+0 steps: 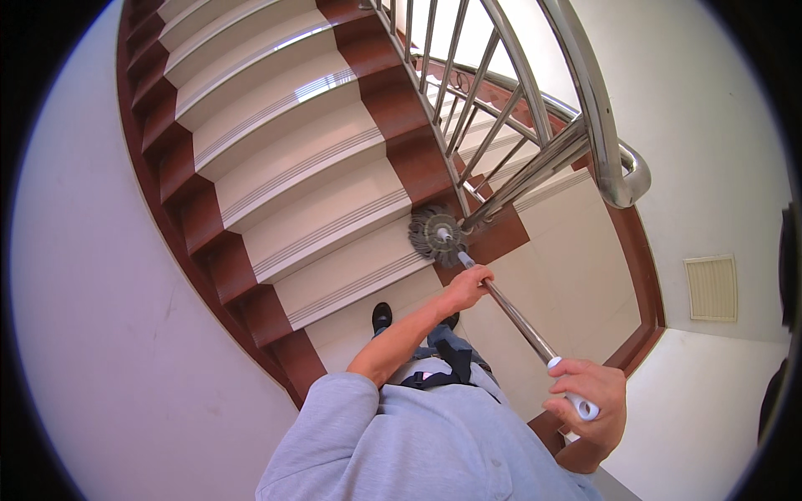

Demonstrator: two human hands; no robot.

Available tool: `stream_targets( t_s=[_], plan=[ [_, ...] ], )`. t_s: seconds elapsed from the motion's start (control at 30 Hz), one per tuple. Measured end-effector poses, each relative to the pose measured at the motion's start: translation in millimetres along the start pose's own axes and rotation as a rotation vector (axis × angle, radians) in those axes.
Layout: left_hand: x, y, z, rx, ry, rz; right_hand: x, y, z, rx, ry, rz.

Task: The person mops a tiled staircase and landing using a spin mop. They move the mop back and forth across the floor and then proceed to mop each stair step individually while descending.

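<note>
A mop with a metal pole (521,322) slants across the view, held in both hands. My left hand (468,287) wraps the pole low down, not far above the mop head. Up at the top end, my right hand (592,397) grips the white plastic handle (579,404), whose hanging hole shows. The round grey mop head (438,235), its strands spread out, rests at the right end of a low stair tread (357,275), over the red-brown border and beside the foot of the railing post. Whatever lies under the strands is hidden.
Cream steps with grooved edges (313,206) and red-brown ends climb ahead. A stainless steel railing (526,175) stands on the right, its curved handrail end (626,181) jutting out. Beyond it another flight (489,134) shows. Walls flank both sides; a vent cover (711,288) is on the right.
</note>
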State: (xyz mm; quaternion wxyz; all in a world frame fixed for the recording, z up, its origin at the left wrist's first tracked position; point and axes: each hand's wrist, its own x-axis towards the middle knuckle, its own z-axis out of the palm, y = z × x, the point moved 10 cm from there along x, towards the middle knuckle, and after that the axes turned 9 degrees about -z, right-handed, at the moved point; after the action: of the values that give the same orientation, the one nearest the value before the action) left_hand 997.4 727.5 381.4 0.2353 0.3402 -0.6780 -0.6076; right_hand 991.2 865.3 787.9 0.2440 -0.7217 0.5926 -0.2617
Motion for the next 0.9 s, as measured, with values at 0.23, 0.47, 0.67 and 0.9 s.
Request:
stream_targets(
  t_s=[0.23, 0.47, 0.67, 0.9],
  plan=[
    [-23.7, 13.0, -25.0, -0.017, -0.009, 0.003, 7.3, -16.1, -16.2, 0.07, 0.019, -0.134],
    [-110.8, -6.8, -123.9, -0.096, 0.259, -0.223, 32.6, -0.7, -12.0, 0.367, 0.078, -0.215],
    [-191.5, 13.8, -196.0, -0.065, 0.538, -0.267, 51.3, 10.2, -15.0, 0.515, 0.026, -0.224],
    [-214.7, 107.2, -235.6, 0.25, 0.75, 0.018, 35.6, 23.4, -52.3, 0.639, 0.164, -0.373]
  ],
)
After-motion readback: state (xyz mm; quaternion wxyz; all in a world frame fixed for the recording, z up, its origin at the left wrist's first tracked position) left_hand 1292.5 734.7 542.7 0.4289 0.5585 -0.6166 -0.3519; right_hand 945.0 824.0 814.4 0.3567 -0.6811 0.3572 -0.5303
